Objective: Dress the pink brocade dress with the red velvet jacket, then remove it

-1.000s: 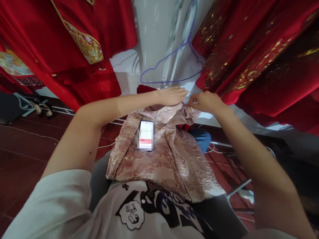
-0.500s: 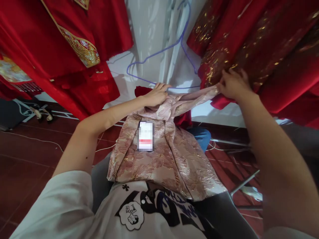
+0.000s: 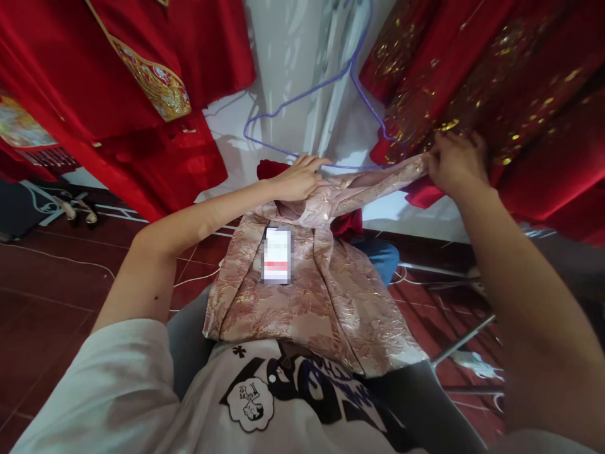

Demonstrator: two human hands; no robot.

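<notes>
A pale pink and gold brocade garment [image 3: 278,309] with pleats lies over my lap. My left hand [image 3: 299,180] is on its gathered top edge, fingers close together over the cloth and thumb hidden, beside the lower bar of a purple wire hanger [image 3: 302,98]. Out to the right, my right hand [image 3: 456,161] pinches the end of a strip of the same cloth [image 3: 378,189], pulling it fairly taut. A lit phone [image 3: 276,255] with a blurred screen lies on the garment.
Red garments with gold embroidery hang at left [image 3: 155,82] and right [image 3: 515,94]. Dark red cloth [image 3: 347,224] shows behind the brocade. A metal frame [image 3: 466,343] stands on the tiled floor at right. Shoes [image 3: 80,211] and a white cable [image 3: 61,255] are at left.
My right hand has moved slightly right with the cloth strip's end. The hanger has shifted a little to the right. My left hand stays at the garment's top edge.
</notes>
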